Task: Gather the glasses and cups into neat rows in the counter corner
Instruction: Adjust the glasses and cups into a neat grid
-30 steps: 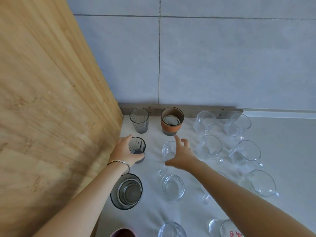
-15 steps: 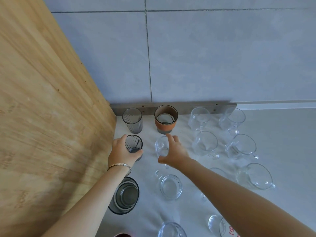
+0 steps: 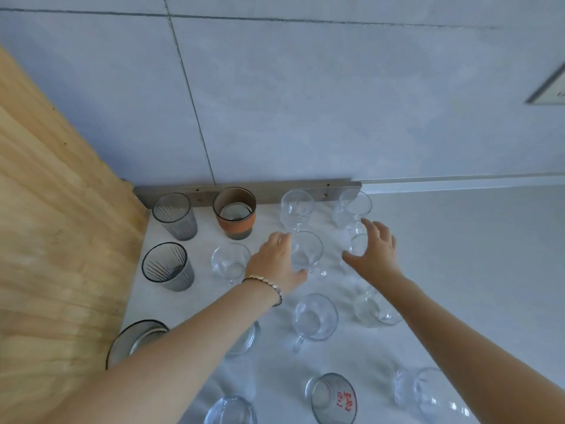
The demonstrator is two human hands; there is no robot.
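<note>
Head view has both your hands working the second row back from the wall. Your left hand (image 3: 276, 264) is curled round the near-left side of a clear handled cup (image 3: 305, 252), fingers bent against its wall and thumb below it, a loose cupping hold that looks meant for sliding, not lifting. Your right hand (image 3: 374, 255) is spread over the next clear cup (image 3: 356, 244) to its right, fingers fanned and only partly bent; I can't tell whether it has closed on the glass or merely rests against it.

Look at why they sit as they do: the back row is already tucked along the grey strip (image 3: 244, 189) at the wall's foot, with a ribbed grey tumbler (image 3: 175, 215) nearest the corner, then the terracotta-banded cup (image 3: 234, 212), then two clear glasses. A second ribbed tumbler (image 3: 166, 266) and a small clear cup (image 3: 229, 263) begin the next row beside the wooden panel (image 3: 61, 224) (that panel makes the corner's left wall). By my reckoning you're squaring up these two to finish that row.

Nearer you, more clear cups stand loosely spaced, one with red lettering (image 3: 334, 399), and a dark glass bowl (image 3: 134, 339) peeks out under your left forearm, so plenty is left to gather.

As for the surface, the counter (image 3: 474, 270) is pale, smooth and matte, good for sliding. Large pale grey tiles rise behind it, and a framed edge shows at the far right.
</note>
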